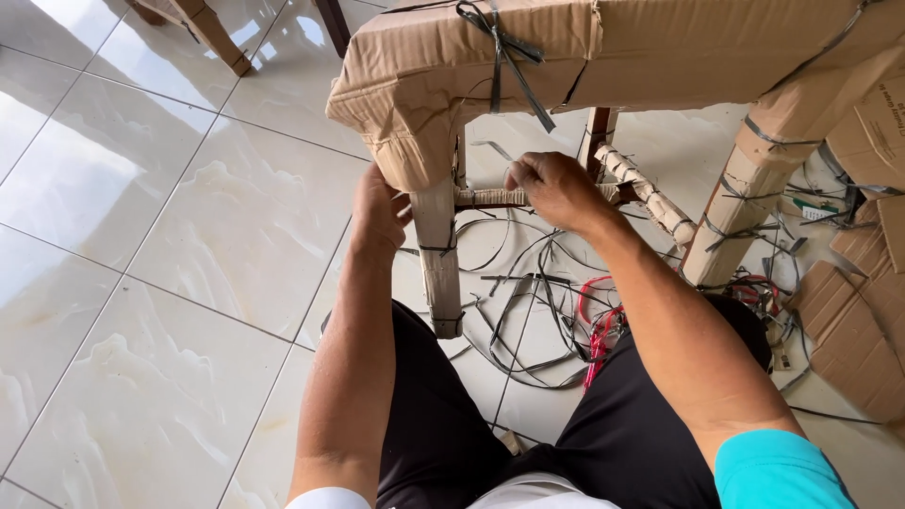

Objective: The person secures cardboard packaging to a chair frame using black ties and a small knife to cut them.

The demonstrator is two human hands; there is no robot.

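Across the frame's top a cardboard-wrapped chair (603,47) stands on tile, its front leg (438,254) steadied by the left hand (380,212), while the right hand (556,188) pinches, apparently, wrapping on the centre rung (490,197).

brown cardboard wrap (566,47) – black straps (528,311) – red cord (599,330) – glossy white marbled tiles (189,236)

The glossy, marbled white tiled floor (189,236) carries, below the right hand (556,188), a loose tangle of cut black straps (528,302) with red cord (599,325) beside them, the cardboard-wrapped furniture legs (439,264) just right of the left hand (377,212), and torn cardboard pieces (853,330) far right.
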